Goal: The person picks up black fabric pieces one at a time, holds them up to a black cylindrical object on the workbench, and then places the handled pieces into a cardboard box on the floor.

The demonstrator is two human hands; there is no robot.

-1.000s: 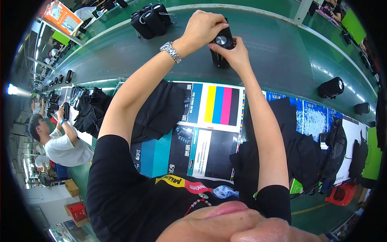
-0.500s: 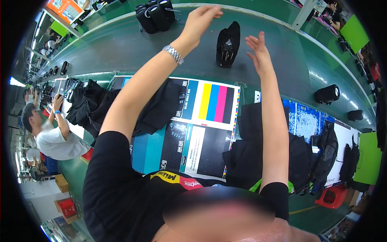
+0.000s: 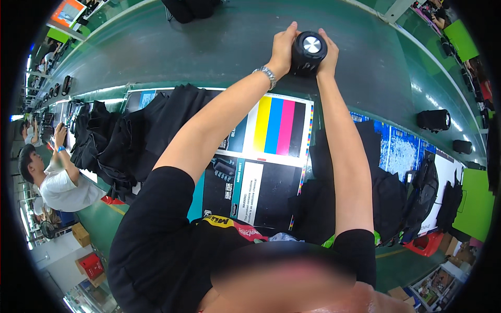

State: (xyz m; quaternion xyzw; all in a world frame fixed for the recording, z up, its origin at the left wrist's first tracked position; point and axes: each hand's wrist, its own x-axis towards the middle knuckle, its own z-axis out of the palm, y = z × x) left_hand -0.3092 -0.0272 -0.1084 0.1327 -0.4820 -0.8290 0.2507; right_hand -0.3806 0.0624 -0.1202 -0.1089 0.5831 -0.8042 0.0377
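Observation:
A black cylindrical speaker (image 3: 304, 63) with a shiny silver disc on its end is gripped from both sides over the dark conveyor belt (image 3: 209, 57). My left hand (image 3: 282, 51) wraps round its left side, a metal watch on that wrist. From the right, my right hand (image 3: 329, 56) presses against it, thumb near the silver end. Whether the speaker's lower end touches the belt I cannot tell. Below my arms, piles of black cloth bags (image 3: 128, 138) lie to the left, and more black cloth (image 3: 318, 203) lies to the right.
Printed sheets with colour bars (image 3: 274, 125) cover the bench between the bags. More black speakers (image 3: 434, 120) rest on the belt at right, others (image 3: 190, 9) at the far left. A co-worker in a white shirt (image 3: 70, 190) works at left. A red stool (image 3: 425, 244) stands at lower right.
My hands, open and apart on either side of the speaker before, have come together and closed on it. The black cloth seen over its top no longer shows. The whole view has shifted a little.

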